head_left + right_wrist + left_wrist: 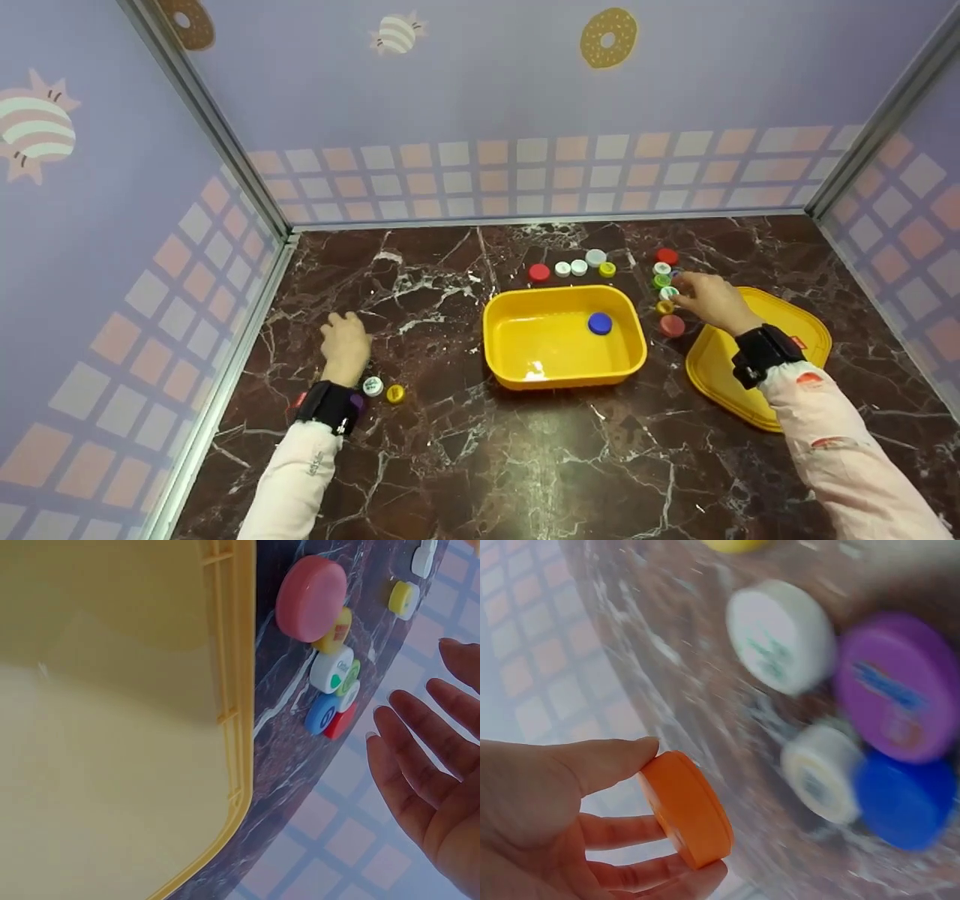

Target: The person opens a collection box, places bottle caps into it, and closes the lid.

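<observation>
In the left wrist view, an orange bottle cap (686, 810) is pinched between the thumb and fingers of my left hand (346, 346). That cap is hidden in the head view. Near the left wrist lie a white cap (373, 385), a yellow cap (395, 393), a purple cap (898, 687) and a blue cap (904, 799). My right hand (716, 301) hovers beside a cluster of caps, its fingers loosely extended and holding nothing. That group includes a pink cap (310, 598), a blue cap (322, 713) and a red cap (667, 256).
A yellow tub (559, 381) stands mid-table with a dark blue cap (599, 323) inside. Its yellow lid (814, 334) lies under the right forearm. Behind the tub sit a red cap (539, 272) and several white and yellow ones. Patterned walls (525, 97) enclose the marble-look table.
</observation>
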`<state>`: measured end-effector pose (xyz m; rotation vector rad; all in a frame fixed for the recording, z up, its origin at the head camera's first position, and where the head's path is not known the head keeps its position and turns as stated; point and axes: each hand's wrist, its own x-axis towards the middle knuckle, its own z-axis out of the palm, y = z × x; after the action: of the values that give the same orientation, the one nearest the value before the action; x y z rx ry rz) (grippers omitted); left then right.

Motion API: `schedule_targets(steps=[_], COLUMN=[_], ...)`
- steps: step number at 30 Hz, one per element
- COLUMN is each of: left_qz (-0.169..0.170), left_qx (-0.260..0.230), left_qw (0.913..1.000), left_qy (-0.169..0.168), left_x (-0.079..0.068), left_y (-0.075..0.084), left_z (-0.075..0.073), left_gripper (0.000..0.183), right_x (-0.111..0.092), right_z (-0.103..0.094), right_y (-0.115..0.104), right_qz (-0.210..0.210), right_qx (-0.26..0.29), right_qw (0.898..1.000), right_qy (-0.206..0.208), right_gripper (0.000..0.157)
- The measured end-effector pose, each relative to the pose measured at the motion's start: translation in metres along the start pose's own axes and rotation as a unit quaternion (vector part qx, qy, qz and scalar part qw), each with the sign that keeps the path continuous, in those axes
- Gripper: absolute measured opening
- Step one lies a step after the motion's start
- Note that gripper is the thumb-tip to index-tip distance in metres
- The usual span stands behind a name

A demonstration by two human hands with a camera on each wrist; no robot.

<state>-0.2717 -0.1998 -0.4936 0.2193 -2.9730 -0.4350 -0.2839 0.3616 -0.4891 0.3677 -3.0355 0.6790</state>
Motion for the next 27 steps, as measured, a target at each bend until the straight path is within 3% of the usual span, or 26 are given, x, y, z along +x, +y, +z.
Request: schedule_targets(steps=[10, 13, 20, 27], left_qz=[0.055, 0.084, 0.168, 0.218], left_qx=[0.005, 0.003, 0.011, 0.016], left_qw=[0.9982, 0.9964, 0.984, 0.975], left_qy=[-0.023, -0.011, 0.058, 0.037], left_x=[0.008, 0.008, 0.007, 0.003], left_y=[0.054, 0.07, 0.108, 0.15], left_z=[0.001, 0.003, 0.005, 0.006], left_gripper=[0.044, 0.044, 0.034, 0.035], right_x=[-0.009, -0.012, -0.015, -0.015], right_z=[-0.001, -0.002, -0.002, -0.003], right_y=[0.009, 0.01, 0.011, 0.011], right_qz=[0.034, 0.041, 0.046, 0.046], right_qx=[0.009, 0.014, 0.019, 0.012], right_qw=[0.999, 0.999, 0.998, 0.998], right_qy=[-0.019, -0.029, -0.029, -0.031], right_gripper=[0.039, 0.039, 0.036, 0.038])
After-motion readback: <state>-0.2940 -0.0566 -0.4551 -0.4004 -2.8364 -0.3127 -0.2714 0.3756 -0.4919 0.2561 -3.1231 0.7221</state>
